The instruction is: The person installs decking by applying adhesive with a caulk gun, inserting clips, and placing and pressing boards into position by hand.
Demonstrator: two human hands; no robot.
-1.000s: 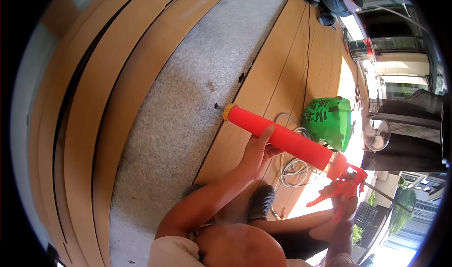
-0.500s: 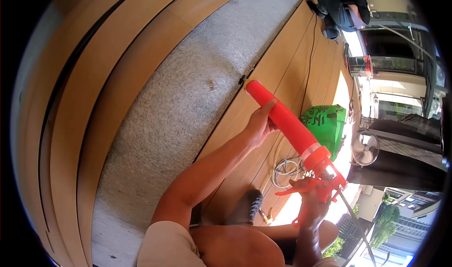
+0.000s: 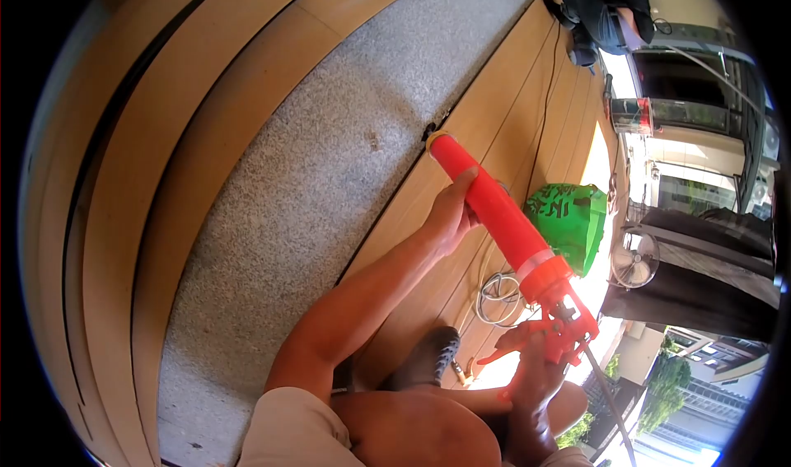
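A red caulking gun (image 3: 498,216) slants across the middle of the view, its front end up and to the left. My left hand (image 3: 453,212) is wrapped around the forward half of its barrel, with the thumb on top. My right hand (image 3: 535,366) is closed around the handle and trigger at the rear, partly washed out by glare. From the back, a thin metal rod (image 3: 608,401) sticks out. The dark nozzle end (image 3: 429,129) is over the edge of the wood-coloured boards (image 3: 494,105), beside a grey speckled strip; whether it touches I cannot tell.
Loose curved planks (image 3: 198,129) run along the left of the grey strip (image 3: 280,187). A green bag (image 3: 568,224), a coiled pale cable (image 3: 498,298) and a fan (image 3: 634,257) are on the right. Another person (image 3: 606,14) is at the top right, near a dark cord (image 3: 550,76).
The rear of the caulking gun and my right hand have shifted slightly left and down. The nozzle end has stayed near the board edge, and both hands keep their hold.
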